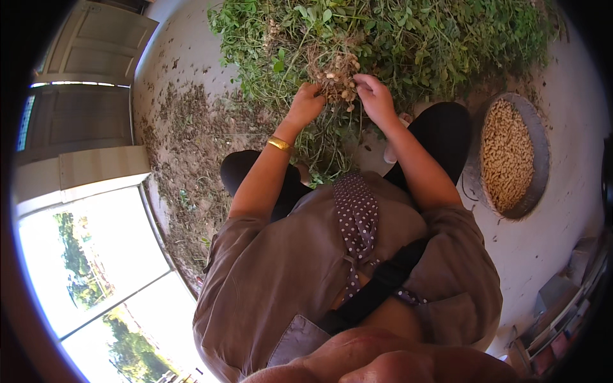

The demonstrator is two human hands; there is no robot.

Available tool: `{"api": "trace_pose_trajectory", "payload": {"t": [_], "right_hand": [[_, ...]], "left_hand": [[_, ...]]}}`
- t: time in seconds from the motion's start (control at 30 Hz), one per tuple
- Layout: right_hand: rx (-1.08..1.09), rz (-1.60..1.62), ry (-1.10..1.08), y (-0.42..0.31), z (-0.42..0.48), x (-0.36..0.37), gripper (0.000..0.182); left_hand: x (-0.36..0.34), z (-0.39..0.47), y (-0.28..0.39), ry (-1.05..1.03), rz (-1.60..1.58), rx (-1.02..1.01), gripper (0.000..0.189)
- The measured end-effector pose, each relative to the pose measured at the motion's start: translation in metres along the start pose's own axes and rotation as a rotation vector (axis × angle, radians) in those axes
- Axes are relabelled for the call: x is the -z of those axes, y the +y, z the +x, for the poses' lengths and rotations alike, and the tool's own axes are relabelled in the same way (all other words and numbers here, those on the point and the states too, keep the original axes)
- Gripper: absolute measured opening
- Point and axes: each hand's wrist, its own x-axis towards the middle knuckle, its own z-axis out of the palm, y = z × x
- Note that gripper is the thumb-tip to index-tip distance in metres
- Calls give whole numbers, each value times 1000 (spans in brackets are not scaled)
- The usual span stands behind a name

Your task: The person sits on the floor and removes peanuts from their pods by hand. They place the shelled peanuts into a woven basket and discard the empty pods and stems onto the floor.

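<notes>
A peanut plant's root cluster (341, 79), tan pods hanging among tangled roots, is held up in front of me. My left hand (307, 106) is closed around its left side, with a gold bangle on the wrist. On the opposite side, the fingertips of my right hand (376, 99) touch the pods; whether they pinch one is hidden by the fingers. Green stems and leaves (328, 143) trail below the cluster between my knees. Just beyond my hands lies a large heap of leafy peanut plants (431, 48).
A deep round container (540, 158) of picked peanuts (507, 153) stands on the concrete floor (570, 119) to my right. Soil and plant scraps (187, 139) cover the floor to my left. Wooden doors (91, 72) and a bright opening (110, 277) line the left side.
</notes>
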Motion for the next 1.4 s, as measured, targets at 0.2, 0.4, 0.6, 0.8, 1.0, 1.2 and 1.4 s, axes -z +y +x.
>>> {"api": "trace_pose_trajectory", "payload": {"t": [0.2,0.4,0.6,0.8,1.0,1.2,1.4], "right_hand": [[-435,326,-325,9,20,-21,46],[-356,-420,-329,43,34,-4,38],[-168,-86,-294,32,18,-26,46],[-582,1015,-449,-35,-11,-57,56],[-411,814,-426,-47,-4,-47,47],[-450,660,-457,-32,-9,-45,40],[-528,427,-331,-64,-19,-36,35]], "left_hand": [[10,-12,18,-56,-432,272,29],[55,-27,6,221,-259,273,32],[79,-52,-5,115,-948,181,48],[47,-73,-5,-15,-726,334,59],[48,-72,52,-185,-325,369,43],[37,-76,44,11,-482,241,37],[32,-77,53,-47,-749,341,34]]}}
